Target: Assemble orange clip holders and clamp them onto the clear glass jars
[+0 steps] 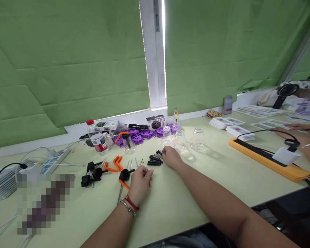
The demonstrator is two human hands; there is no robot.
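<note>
My right hand (pixel 172 157) is closed at the back edge of a small pile, with its fingertips at a small black part (pixel 158 152). Short black cylinders (pixel 154 163) and small metal springs or screws lie together just left of it. Nearer to me, my left hand (pixel 141 182) hovers with fingers curled and thumb pressed in; whatever it may hold is hidden. Beside it lie a black fitting with a stem (pixel 125 174) and an orange angled piece (pixel 124 184). Tiny brass-coloured bits (pixel 142 161) and thin metal rods are scattered beyond that hand.
Left are black knob-like parts (pixel 97 172), orange pieces (pixel 117 163) and a water bottle (pixel 98 139). Glass jars (pixel 197 139) and purple plastic parts (pixel 136 138) stand behind. Right are card stacks (pixel 220 122), an orange power strip (pixel 268 161) and another person's hands (pixel 297 136).
</note>
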